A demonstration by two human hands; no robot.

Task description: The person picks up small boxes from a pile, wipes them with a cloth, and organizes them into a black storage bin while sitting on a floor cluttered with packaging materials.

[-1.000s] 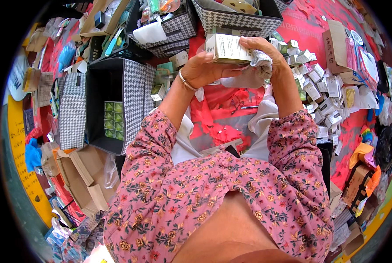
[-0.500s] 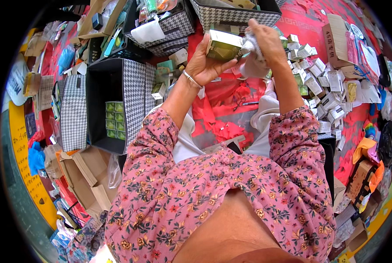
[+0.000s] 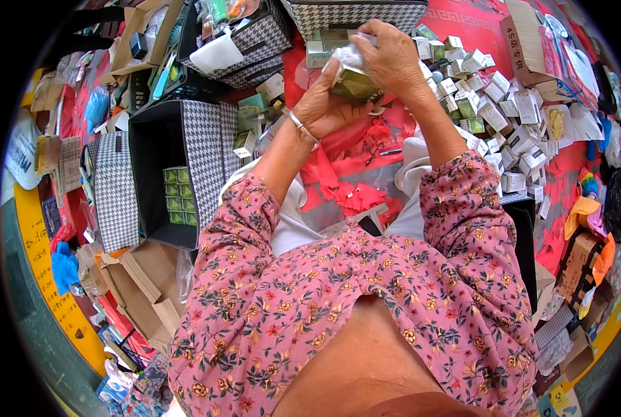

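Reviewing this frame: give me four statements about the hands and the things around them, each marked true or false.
1. The left hand holds a green box. True.
2. The right hand is empty. False: the right hand holds a whitish cloth over the green box.
3. Stacked boxes stand inside the houndstooth bin on the left. True.
4. The loose pile of small boxes lies on the left. False: it lies on the right.

The floor is red with grey patches. Small white and green boxes lie heaped at right. A houndstooth storage box rests at left.
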